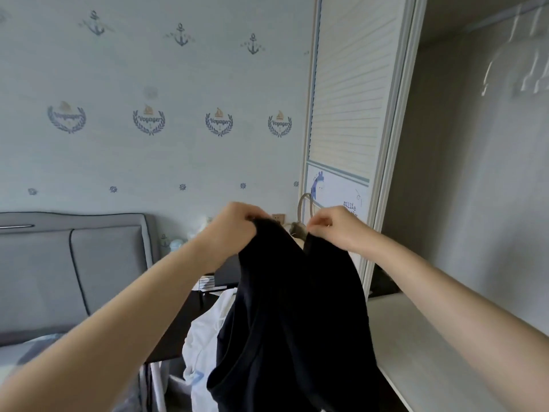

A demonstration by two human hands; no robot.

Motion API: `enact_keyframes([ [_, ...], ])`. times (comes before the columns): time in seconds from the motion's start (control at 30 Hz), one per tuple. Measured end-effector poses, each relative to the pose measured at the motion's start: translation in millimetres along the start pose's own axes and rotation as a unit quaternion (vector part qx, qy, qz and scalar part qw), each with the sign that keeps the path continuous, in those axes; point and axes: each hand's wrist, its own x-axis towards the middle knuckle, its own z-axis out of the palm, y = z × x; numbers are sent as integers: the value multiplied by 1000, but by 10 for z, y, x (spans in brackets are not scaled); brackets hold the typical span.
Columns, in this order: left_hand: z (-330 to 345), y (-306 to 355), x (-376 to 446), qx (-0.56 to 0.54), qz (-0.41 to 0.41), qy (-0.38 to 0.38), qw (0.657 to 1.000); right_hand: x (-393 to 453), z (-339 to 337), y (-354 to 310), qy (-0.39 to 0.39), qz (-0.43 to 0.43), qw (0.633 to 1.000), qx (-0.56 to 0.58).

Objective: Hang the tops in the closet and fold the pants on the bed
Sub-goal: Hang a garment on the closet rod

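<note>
My left hand (237,217) pinches one shoulder of the black top (297,307), my right hand (329,224) pinches the other, fingers curled tight, so the neck spreads over the hanger (304,214) poking up between them. The top hangs in front of me, beside the open closet (475,173), its rail (505,17) up high.

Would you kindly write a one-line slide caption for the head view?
Both hands, left and right, pinch a black top onto a hanger beside the open closet.
</note>
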Motion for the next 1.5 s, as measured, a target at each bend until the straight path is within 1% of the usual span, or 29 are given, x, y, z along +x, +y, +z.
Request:
enact_keyframes([
  [0.03, -40, 119, 64, 19, 2, -3, 1000, -49, 26, -23, -27, -4, 1000, 2],
  [0.07, -78, 238, 129, 37, 5, -7, 999, -95, 35, -71, -37, -7, 999, 18],
  [0.13, -115, 450, 226, 72, 11, -10, 997, -201, 16, -229, -13, -7, 995, 97],
  [0.2, -116, 613, 320, 107, 22, -13, 994, -295, -45, -422, 18, -17, 978, 208],
  [0.23, -104, 666, 357, 125, 25, -13, 992, -343, -71, -515, 10, -26, 969, 246],
  [0.27, -83, 709, 393, 138, 25, -12, 990, -388, -89, -607, -7, -32, 969, 243],
  [0.3, -58, 724, 417, 142, 20, -10, 990, -430, -73, -690, -21, -28, 977, 208],
  [0.33, -20, 740, 456, 135, 16, -11, 991, -453, -49, -741, -16, -17, 987, 159],
  [0.4, 48, 718, 492, 105, 9, -8, 994, -436, 49, -765, 38, 4, 997, 69],
  [0.47, 93, 674, 510, 93, 14, -10, 995, -411, 114, -715, 88, 13, 996, 7],
  [0.53, 82, 612, 535, 104, 25, -12, 994, -388, 88, -627, 98, 21, 994, -41],
  [0.67, -41, 541, 617, 123, 48, -54, 990, -364, -82, -444, 92, 30, 988, -117],
  [0.73, -73, 521, 659, 148, 85, -62, 983, -344, -140, -367, 105, 38, 983, -146],
  [0.77, -72, 503, 677, 179, 112, -51, 976, -333, -177, -335, 114, 45, 979, -161],
  [0.83, -79, 441, 714, 264, 157, -6, 952, -296, -278, -284, 120, 74, 974, -180],
  [0.9, -105, 332, 765, 321, 176, 31, 930, -276, -431, -234, 133, 118, 970, -167],
  [0.97, -149, 158, 832, 355, 171, 51, 917, -282, -616, -195, 175, 148, 962, -150],
  [1.07, -181, -131, 941, 422, 143, 56, 894, -339, -859, -161, 240, 157, 945, -155],
  [1.1, -182, -202, 975, 423, 125, 47, 896, -372, -916, -153, 249, 164, 941, -162],
  [1.13, -180, -250, 1011, 406, 103, 26, 908, -401, -958, -138, 252, 177, 937, -168],
  [1.2, -191, -287, 1101, 337, 64, -50, 938, -453, -1028, -100, 238, 221, 931, -169],
  [1.27, -208, -263, 1155, 239, 25, -147, 960, -533, -1060, -68, 210, 282, 928, -126],
  [1.3, -212, -238, 1166, 179, 2, -190, 965, -583, -1066, -48, 197, 310, 926, -85],
  [1.33, -220, -213, 1167, 114, -22, -230, 966, -638, -1071, -20, 188, 329, 925, -29],
  [1.37, -213, -185, 1166, 54, -45, -272, 960, -701, -1086, 18, 181, 345, 920, 43],
  [1.4, -205, -153, 1153, -12, -69, -307, 949, -755, -1102, 58, 168, 355, 911, 129],
  [1.43, -163, -116, 1176, -88, -93, -326, 937, -819, -1136, 94, 159, 356, 895, 214],
  [1.47, -113, -90, 1209, -172, -121, -324, 922, -870, -1166, 129, 154, 351, 879, 284],
  [1.5, -71, -81, 1248, -251, -142, -301, 909, -906, -1197, 154, 156, 340, 866, 333],
])
